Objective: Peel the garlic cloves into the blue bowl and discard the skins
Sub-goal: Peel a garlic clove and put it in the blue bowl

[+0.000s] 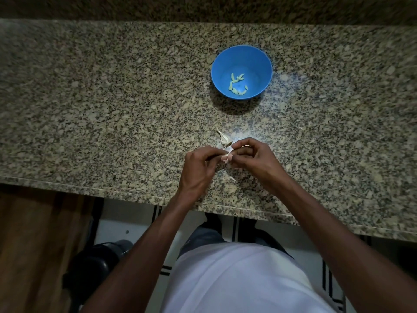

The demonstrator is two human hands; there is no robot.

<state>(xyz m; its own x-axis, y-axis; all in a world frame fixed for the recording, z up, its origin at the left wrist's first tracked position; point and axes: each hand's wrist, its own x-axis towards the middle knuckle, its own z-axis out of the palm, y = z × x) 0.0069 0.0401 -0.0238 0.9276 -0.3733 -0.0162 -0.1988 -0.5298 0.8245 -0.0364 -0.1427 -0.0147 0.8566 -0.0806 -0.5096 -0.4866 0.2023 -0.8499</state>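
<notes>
Blue bowl [241, 72], no readable writing.

bare forearms, white shirt [243, 281], dark trousers [203, 240].

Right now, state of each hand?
Left hand: fingers pinch the small pale garlic clove between both hands.
Right hand: fingers curled, pinching the same clove.

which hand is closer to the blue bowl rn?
Right, narrowly. The right hand sits almost straight below the blue bowl in the picture; the left hand is lower and further left. Both pinch a garlic clove between them.
</notes>
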